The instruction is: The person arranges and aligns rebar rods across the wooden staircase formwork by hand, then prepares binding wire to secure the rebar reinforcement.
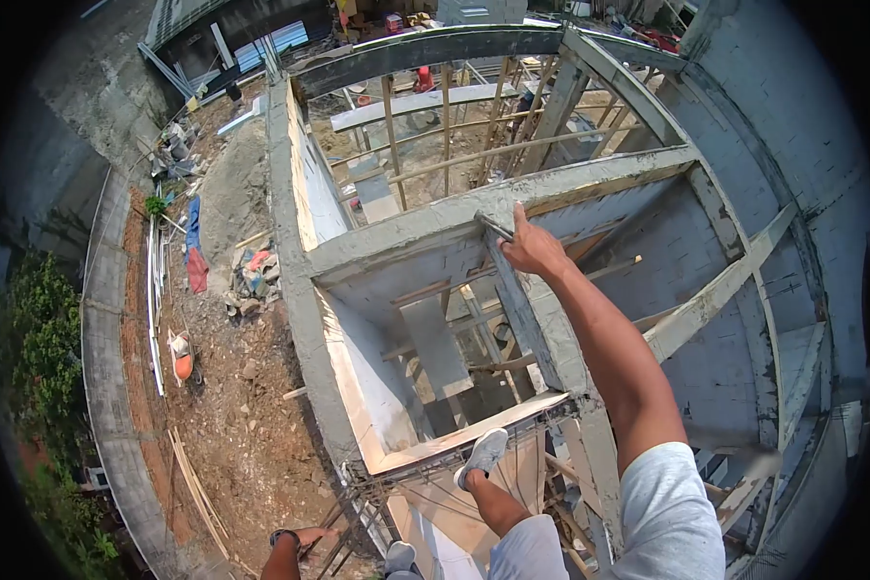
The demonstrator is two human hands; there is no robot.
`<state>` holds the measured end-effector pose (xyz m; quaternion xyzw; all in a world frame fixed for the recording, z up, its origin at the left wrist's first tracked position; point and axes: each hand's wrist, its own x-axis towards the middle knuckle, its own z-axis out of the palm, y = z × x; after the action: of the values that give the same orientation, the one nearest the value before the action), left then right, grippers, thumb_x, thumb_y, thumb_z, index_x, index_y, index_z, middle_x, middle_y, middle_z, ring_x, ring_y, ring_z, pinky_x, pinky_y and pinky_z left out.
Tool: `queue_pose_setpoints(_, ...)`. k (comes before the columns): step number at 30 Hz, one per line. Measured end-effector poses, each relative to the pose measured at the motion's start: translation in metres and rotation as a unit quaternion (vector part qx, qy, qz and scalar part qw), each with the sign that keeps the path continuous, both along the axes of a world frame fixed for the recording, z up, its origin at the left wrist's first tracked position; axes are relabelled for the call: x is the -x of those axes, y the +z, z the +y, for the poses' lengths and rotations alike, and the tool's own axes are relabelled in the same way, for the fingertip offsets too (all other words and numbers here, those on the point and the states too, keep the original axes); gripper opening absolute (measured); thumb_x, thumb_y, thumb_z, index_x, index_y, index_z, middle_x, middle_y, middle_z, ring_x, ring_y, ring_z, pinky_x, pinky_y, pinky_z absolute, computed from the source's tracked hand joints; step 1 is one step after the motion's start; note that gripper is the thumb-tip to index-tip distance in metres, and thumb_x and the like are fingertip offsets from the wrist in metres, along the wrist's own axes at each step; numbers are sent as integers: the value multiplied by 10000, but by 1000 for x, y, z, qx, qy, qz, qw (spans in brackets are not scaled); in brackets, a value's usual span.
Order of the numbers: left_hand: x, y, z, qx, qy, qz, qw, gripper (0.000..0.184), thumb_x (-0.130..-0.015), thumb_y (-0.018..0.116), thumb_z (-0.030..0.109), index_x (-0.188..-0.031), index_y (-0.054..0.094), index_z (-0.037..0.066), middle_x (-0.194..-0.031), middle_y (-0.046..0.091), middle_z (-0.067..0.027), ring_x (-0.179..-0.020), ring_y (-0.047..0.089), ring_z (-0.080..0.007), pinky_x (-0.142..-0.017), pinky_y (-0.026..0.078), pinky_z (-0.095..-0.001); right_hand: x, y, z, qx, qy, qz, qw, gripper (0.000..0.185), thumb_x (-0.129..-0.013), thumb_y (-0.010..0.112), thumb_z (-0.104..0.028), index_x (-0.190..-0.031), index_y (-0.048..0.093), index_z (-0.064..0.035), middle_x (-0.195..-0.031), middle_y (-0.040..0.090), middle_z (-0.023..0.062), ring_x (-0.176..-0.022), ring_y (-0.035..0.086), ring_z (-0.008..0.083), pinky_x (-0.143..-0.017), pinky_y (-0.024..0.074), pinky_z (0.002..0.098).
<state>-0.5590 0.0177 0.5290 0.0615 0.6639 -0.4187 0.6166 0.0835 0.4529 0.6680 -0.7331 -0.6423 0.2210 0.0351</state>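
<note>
My right hand (530, 246) reaches forward over a concrete beam junction (498, 201). Its index finger is stretched out, while the other fingers close on a thin dark tool (494, 227), whose tip lies near the beam. My left hand (314, 536), with a dark watch at the wrist, is low in the view beside steel bars (343, 551) and closes round one of them. Between the hands is a wood-edged rectangular opening (469, 432). One of my feet, in a grey shoe (483, 454), rests at its near edge.
Further concrete beams (599, 174) frame deep openings with wooden props (446, 126) below. On the left, far lower, lie rubble ground (251, 416), an orange and white object (181, 356) and a curved wall (103, 367). A tall grey wall (793, 106) rises at the right.
</note>
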Motion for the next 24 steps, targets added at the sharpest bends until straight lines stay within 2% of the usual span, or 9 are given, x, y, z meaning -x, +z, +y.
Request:
queue_pose_setpoints(2,21,-12,0,8,62,-56,996,1055,-833,636,732,-1601,230,133,-1129,648,-252,-851,737,-256,-672,627,-359,24,75,52,-16,6,-51,999,876,-917,537,-329,-1557,113,93,-1234,656,280,-1182,619,421,-1014,478,477)
queue_pose_setpoints(9,12,-75,-21,-55,-399,-108,909,690,-897,606,577,-1275,659,2,-1282,660,-224,-1200,629,-374,-975,514,-422,77,140,98,-96,44,-68,992,528,-892,525,-279,-1326,487,19,-1221,676,222,-1141,648,384,-995,498,484)
queue_pose_setpoints(11,21,-88,-44,-223,-299,-9,928,593,-911,622,535,-1078,708,-27,-1017,732,-222,-941,714,-347,-789,566,-398,82,122,62,-94,30,-37,994,422,-877,553,-283,-1209,601,-27,-1167,701,210,-1096,665,395,-966,515,496)
queue_pose_setpoints(13,8,-35,-16,-179,126,19,976,381,-987,545,429,-828,578,85,-640,564,-47,-458,496,-152,-398,420,-295,88,65,-7,-66,-2,123,990,352,-877,580,-325,-1047,650,-24,-1022,702,256,-1013,659,448,-882,509,521)
queue_pose_setpoints(16,4,-24,-8,-132,307,80,939,347,-1024,498,371,-759,430,158,-590,374,33,-402,270,-70,-322,221,-224,107,-23,-165,33,-131,260,956,401,-910,594,-361,-1082,668,-7,-926,694,272,-932,671,451,-835,505,507)
queue_pose_setpoints(20,10,-52,-3,-209,27,32,977,272,-1027,484,275,-996,642,56,-697,619,-56,-415,418,-151,-377,340,-325,119,-113,-398,173,-207,202,942,452,-885,653,-416,-1070,692,-6,-980,705,273,-947,683,427,-844,513,493)
queue_pose_setpoints(21,25,-91,-1,-192,-348,-180,900,260,-1004,504,222,-1022,670,23,-758,669,-95,-454,499,-191,-408,380,-370,117,-91,-444,217,-214,186,934,444,-867,665,-402,-1076,700,-12,-976,705,284,-928,684,436,-839,515,498)
queue_pose_setpoints(22,44,-137,-1,-134,-657,-356,651,259,-980,523,169,-1048,698,-10,-819,719,-134,-494,579,-231,-440,420,-414,114,-78,-489,216,-230,180,932,445,-849,672,-381,-1094,700,-11,-948,697,298,-913,682,447,-834,515,503)
queue_pose_setpoints(24,52,-165,-7,-207,-536,-254,778,232,-943,545,121,-1013,715,-21,-857,741,-151,-592,657,-276,-497,471,-451,107,-16,-543,220,-256,144,930,446,-850,667,-362,-1122,680,-8,-923,683,307,-909,676,451,-830,509,504)
